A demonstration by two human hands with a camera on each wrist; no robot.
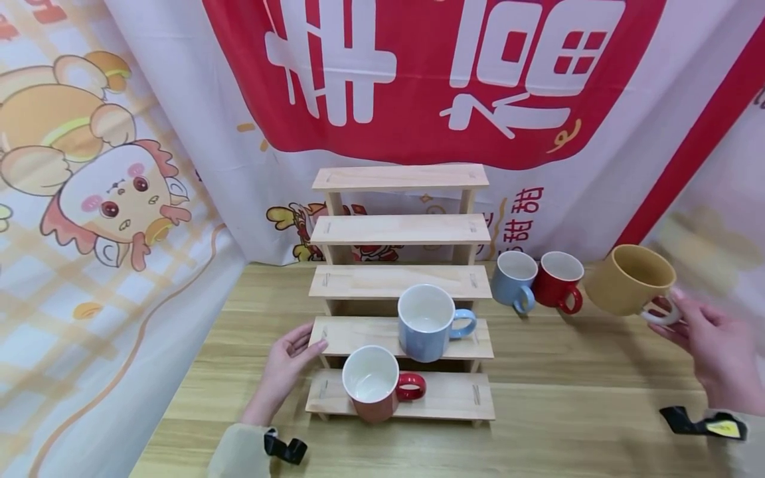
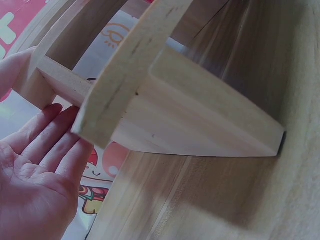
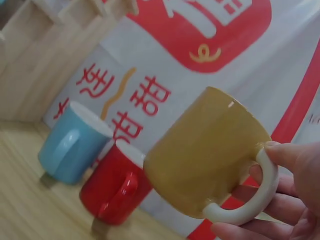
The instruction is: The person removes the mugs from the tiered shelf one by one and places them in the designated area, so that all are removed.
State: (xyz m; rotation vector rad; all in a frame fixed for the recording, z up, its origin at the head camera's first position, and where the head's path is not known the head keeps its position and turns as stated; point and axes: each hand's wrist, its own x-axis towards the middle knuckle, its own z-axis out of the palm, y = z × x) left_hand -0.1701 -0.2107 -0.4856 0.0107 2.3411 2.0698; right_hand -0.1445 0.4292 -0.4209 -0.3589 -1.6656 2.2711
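Yellow mug (image 1: 618,285) in the right hand (image 1: 722,345), handle (image 3: 271,181) pinched, and I'm seeing the left hand (image 1: 285,364) gripping the wooden rack (image 1: 364,281) beside it.

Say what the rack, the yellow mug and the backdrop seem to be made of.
Rack: wood, pale and matte, apparently unvarnished; fine grain and dark joint marks show on its steps.
Yellow mug: probably glazed ceramic, given the smooth surface and small highlight near the rim, though coated metal or plastic can't be ruled out.
Backdrop: likely printed fabric, mostly matte; it shows soft creases.
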